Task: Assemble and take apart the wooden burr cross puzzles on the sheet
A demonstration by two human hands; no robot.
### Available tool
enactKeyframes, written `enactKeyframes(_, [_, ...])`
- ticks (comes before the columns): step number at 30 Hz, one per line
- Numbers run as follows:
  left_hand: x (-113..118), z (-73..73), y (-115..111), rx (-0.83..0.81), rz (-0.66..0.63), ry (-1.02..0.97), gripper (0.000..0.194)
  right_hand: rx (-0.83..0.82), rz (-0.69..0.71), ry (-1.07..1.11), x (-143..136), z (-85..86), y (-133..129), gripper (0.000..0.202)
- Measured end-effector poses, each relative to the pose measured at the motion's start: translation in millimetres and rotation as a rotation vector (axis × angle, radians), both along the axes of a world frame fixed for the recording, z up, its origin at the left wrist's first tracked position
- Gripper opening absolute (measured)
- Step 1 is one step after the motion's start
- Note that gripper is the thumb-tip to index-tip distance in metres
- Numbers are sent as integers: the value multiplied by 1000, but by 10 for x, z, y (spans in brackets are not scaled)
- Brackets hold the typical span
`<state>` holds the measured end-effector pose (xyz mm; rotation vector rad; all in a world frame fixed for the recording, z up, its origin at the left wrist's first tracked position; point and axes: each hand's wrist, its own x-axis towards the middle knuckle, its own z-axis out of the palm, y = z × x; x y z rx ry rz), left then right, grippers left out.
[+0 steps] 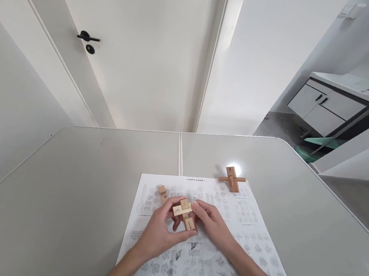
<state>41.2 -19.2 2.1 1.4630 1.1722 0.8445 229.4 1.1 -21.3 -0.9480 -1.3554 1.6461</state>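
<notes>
Several light wooden puzzle pieces (183, 210), fitted crosswise into one cluster, are held up over a printed sheet (182, 271). Around the cluster's left and lower sides curl the fingers and thumb of my left hand (161, 231). My right hand (214, 224) pinches its right side with thumb and index finger; its other fingers are partly hidden. A loose notched wooden piece (162, 191) lies on the sheet just beyond my left hand. Near the sheet's top right corner rests a cross of joined wooden pieces (232, 180), a dark mark on one end.
The grey table (71, 194) has a pale seam running down its middle. Beyond its far edge stands a white door (135, 29) with a black handle. At the upper right are a sink cabinet (329, 104), a faucet and a pole with green parts.
</notes>
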Motion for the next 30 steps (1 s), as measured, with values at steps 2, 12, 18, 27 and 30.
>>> enactKeyframes(2, [-28,3,24,62,120,-27,61,18,-17,8,8,25,1,49])
enactKeyframes(12, [-200,-48,186,-17,453,-264,54,283,-202,-335,-18,-116,19,31])
enactKeyframes(18, [-141,-81,175,-94,298,-303,49,502,-144,-467,-32,-145,-20,35])
enactKeyframes(27, [-160,-49,176,-41,422,-205,58,598,-166,-512,-42,-168,-5,19])
enactKeyframes(30, [-156,-69,177,-5,441,-158,65,464,-228,-416,-28,-170,26,26])
